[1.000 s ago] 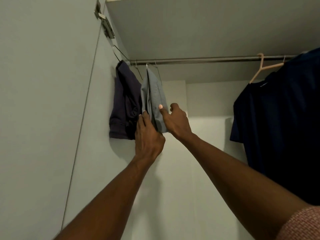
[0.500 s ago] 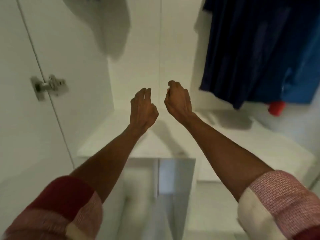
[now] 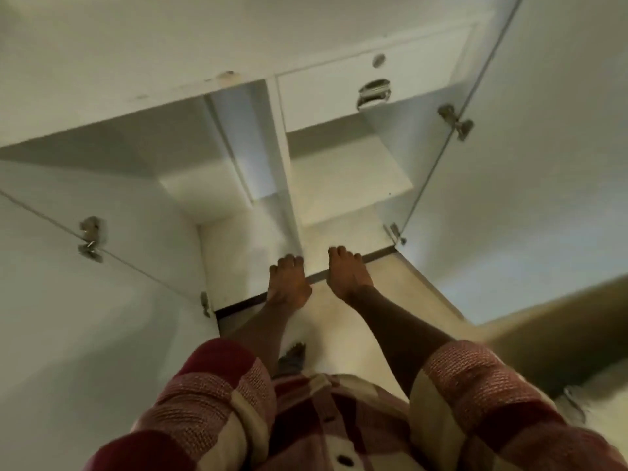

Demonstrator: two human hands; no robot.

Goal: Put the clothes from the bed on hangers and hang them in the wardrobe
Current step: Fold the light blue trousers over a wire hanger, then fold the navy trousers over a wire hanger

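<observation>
View down into the open wardrobe (image 3: 306, 137), lower section. My left hand (image 3: 289, 283) and right hand (image 3: 346, 273) hung side by side above the wardrobe's front bottom edge, fingers loosely curled, each grip released and holding nothing. No clothes or hangers appeared in view. Checked red-and-cream sleeves (image 3: 210, 402) covered my upper arms. Motion blur softened the hinges (image 3: 90, 237), seemingly metal.

The person wears a checked shirt (image 3: 339, 419) in dark red, pink weave and cream blocks, with dark round buttons down its front. Both sleeves, left (image 3: 210, 396) and right (image 3: 475, 379), are rolled above the elbow, leaving the forearms bare.
</observation>
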